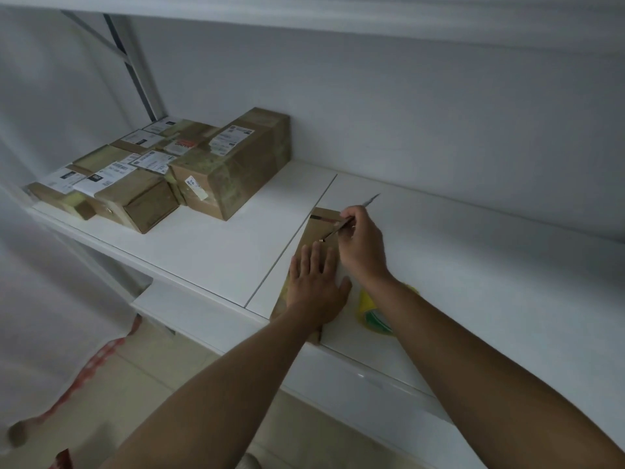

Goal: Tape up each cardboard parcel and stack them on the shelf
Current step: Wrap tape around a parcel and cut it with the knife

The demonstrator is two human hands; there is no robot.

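Midway, I judge: several taped parcels (189, 170) are stacked left of the parcel (318, 228) on the shelf (209, 252), which my flat left hand (316, 282) presses while my right hand (362, 245) grips a thin tool (351, 220), tape roll (372, 313) beside it.
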